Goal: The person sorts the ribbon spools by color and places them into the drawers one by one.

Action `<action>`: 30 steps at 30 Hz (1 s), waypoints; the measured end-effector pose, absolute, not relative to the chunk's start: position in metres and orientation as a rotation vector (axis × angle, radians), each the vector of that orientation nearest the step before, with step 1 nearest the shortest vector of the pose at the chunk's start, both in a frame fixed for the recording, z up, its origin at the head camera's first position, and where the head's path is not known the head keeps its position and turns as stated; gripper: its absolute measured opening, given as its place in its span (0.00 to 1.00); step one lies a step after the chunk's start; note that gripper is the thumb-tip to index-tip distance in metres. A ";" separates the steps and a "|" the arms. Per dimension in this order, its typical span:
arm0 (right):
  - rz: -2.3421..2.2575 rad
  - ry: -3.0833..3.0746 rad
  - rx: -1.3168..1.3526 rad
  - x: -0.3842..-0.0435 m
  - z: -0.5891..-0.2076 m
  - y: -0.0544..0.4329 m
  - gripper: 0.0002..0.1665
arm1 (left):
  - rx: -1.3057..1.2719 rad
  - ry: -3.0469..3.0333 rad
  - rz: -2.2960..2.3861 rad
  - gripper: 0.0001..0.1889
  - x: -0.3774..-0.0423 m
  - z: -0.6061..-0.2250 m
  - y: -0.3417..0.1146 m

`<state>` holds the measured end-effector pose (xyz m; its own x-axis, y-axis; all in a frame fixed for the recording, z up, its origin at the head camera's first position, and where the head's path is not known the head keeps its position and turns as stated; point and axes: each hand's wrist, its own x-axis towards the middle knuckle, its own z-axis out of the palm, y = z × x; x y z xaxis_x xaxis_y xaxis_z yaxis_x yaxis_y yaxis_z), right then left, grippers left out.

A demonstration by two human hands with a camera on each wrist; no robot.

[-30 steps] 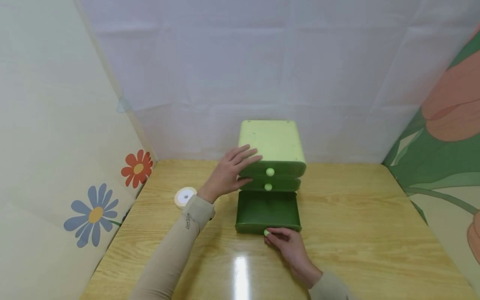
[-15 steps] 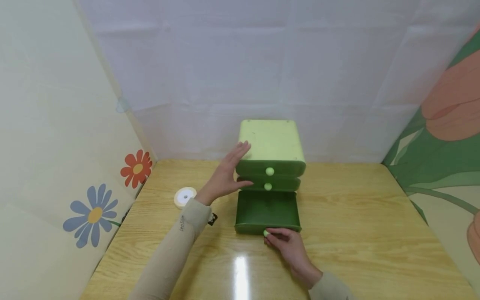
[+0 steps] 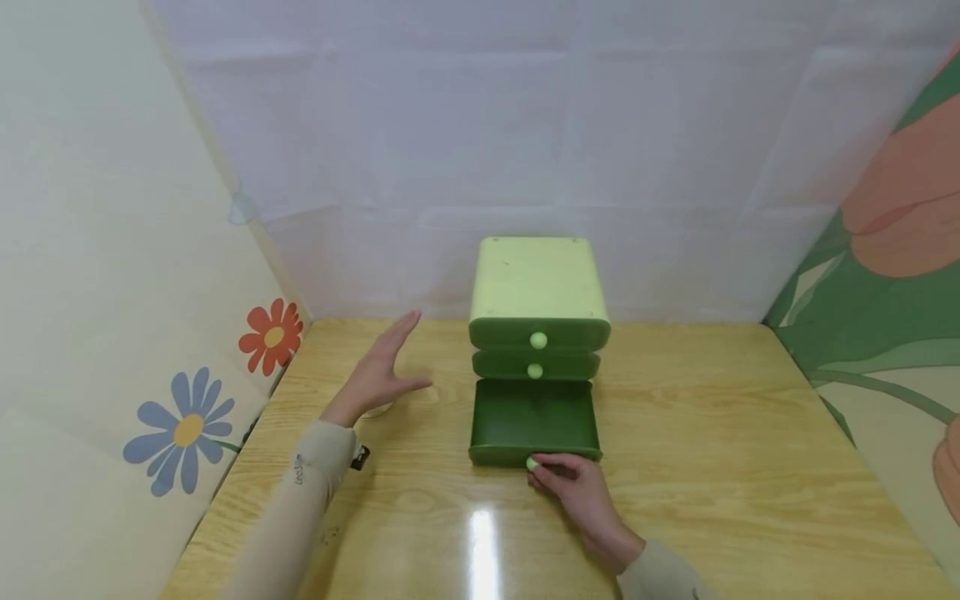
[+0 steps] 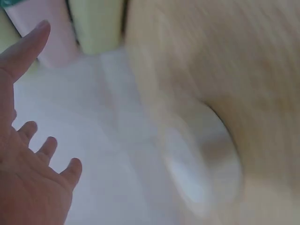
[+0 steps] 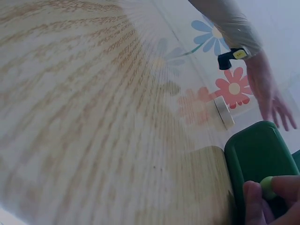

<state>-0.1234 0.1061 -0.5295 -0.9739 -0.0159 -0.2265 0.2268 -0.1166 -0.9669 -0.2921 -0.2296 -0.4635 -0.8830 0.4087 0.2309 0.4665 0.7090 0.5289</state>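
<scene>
A small green drawer cabinet (image 3: pixel 538 279) with a pale green top stands on the table. Its bottom drawer (image 3: pixel 498 456) is pulled far out, and the inside shows bare. My right hand (image 3: pixel 579 498) pinches that drawer's round light green knob (image 5: pixel 267 186) between thumb and fingers. To the left of the cabinet, my left hand (image 3: pixel 375 375) hovers with thumb and fingers spread, holding nothing. Below it lies a flat cream-and-white ribbon spool (image 4: pixel 201 159), blurred in the left wrist view and mostly hidden by the hand in the head view.
The two upper drawers (image 3: pixel 498 365) stick out far less than the bottom one. A white sheet (image 3: pixel 420 150) hangs behind the wooden table (image 3: pixel 720 467). Flower-printed panels (image 3: pixel 112 275) border it on the left and right.
My left hand has left the cabinet's upper left side and moved left, over the ribbon spool. The right hand has stayed at the bottom drawer's knob, with the drawer still out.
</scene>
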 end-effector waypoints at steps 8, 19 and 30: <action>-2.215 1.962 0.233 -0.124 -0.530 0.106 0.18 | -0.507 -3.002 -0.879 0.60 -0.280 -0.486 -0.290; -2.209 1.970 0.229 -0.125 -0.526 0.108 0.17 | -0.424 -3.141 -0.778 0.54 -0.269 -0.503 -0.313; -2.224 1.969 0.218 -0.124 -0.526 0.108 0.17 | -0.372 -3.139 -0.660 0.44 -0.271 -0.504 -0.303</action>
<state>-0.1235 0.1081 -0.5259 -0.9760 -0.0251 -0.2162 0.2176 -0.1184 -0.9688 -0.2713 -0.3031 -0.5038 -0.9697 0.2414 -0.0378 0.2058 0.8902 0.4065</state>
